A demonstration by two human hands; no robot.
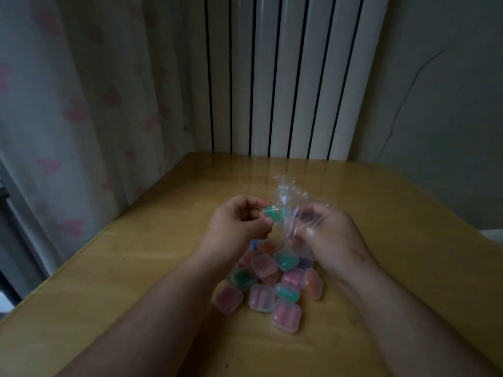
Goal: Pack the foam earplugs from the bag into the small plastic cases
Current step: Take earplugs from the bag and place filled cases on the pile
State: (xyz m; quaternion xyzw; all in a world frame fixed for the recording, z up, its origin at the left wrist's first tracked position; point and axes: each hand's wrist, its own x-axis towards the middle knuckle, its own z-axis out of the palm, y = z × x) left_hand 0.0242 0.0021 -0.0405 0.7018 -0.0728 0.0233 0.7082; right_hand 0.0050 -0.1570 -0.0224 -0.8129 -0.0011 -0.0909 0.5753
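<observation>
My left hand (236,221) pinches a small clear case with green earplugs (273,214) between thumb and fingers, above the table. Beside it my right hand (324,232) grips a crumpled clear plastic bag (292,197), its fingers partly inside the film. Below both hands lies a pile of several small clear cases (269,284) holding pink, orange, green and blue earplugs. One pink case (286,315) lies nearest me. What the bag still holds is blurred.
The wooden table (152,262) has its left edge near a curtain with pink hearts (73,112). A white radiator (285,77) stands behind the table's far edge. A grey wall (449,104) runs along the right.
</observation>
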